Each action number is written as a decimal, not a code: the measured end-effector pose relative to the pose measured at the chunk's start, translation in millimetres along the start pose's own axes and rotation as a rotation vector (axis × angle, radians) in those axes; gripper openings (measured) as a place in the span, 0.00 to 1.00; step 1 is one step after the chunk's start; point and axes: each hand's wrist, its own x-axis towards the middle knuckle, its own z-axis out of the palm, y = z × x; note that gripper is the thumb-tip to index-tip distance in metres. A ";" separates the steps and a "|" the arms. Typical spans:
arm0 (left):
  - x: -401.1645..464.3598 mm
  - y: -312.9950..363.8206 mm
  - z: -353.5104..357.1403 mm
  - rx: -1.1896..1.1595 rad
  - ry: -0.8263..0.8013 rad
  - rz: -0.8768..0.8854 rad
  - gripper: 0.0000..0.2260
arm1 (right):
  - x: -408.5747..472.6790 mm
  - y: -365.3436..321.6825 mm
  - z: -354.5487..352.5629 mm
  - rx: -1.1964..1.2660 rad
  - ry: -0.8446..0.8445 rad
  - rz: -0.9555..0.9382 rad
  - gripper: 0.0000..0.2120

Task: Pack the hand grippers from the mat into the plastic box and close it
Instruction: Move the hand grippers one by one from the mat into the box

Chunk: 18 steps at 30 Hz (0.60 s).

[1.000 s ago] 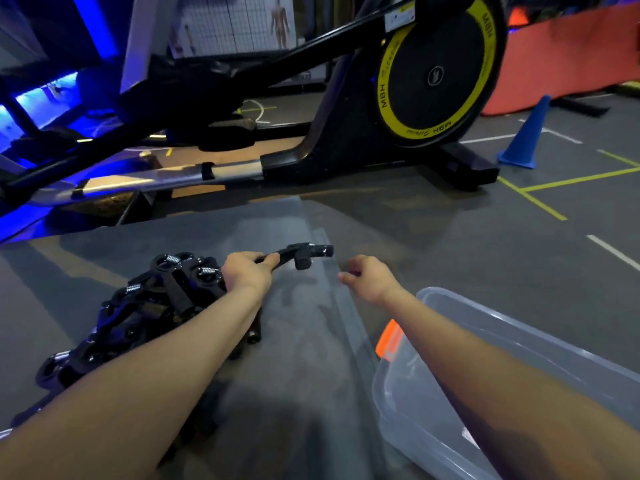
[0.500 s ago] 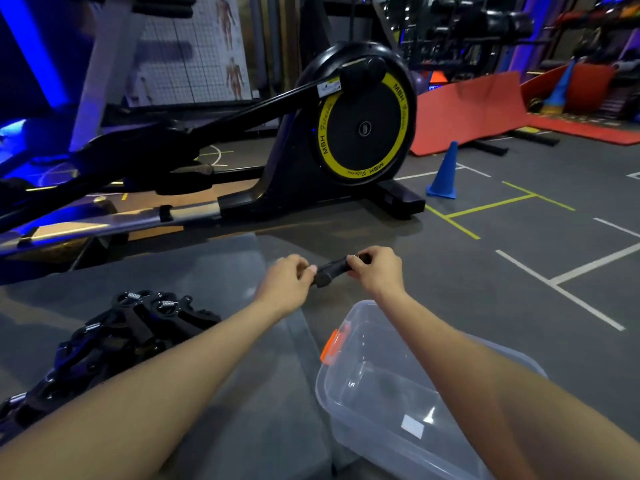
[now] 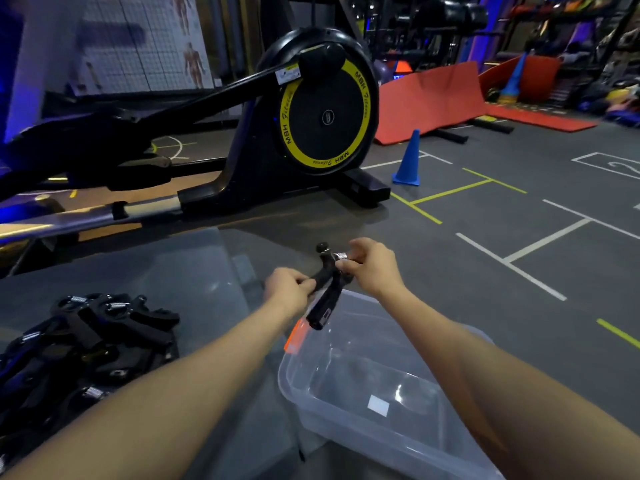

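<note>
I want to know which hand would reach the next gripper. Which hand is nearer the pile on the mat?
Left. The left hand is just right of the pile; the right hand is farther right, above the plastic box.

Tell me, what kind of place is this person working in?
Most likely a gym: an elliptical trainer stands on the marked floor, with a blue training cone, red mats and a heap of hand grippers.
</note>
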 end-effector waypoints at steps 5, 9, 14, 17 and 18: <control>-4.1 -15.4 39.5 -0.857 -0.110 -0.357 0.11 | -3.3 59.3 13.8 0.002 -0.057 0.192 0.28; 5.4 -33.4 63.4 -0.979 -0.153 -0.448 0.12 | -4.5 90.2 38.2 0.221 -0.062 0.330 0.29; 20.8 -72.2 90.1 -0.670 -0.299 -0.420 0.14 | -2.9 108.7 55.6 0.239 -0.049 0.310 0.19; 29.2 -89.6 94.9 -0.333 -0.355 -0.244 0.14 | -3.9 123.9 62.6 0.224 -0.010 0.364 0.24; 30.5 -92.4 92.4 -0.178 -0.352 -0.150 0.13 | -4.3 129.3 65.1 0.224 -0.005 0.389 0.26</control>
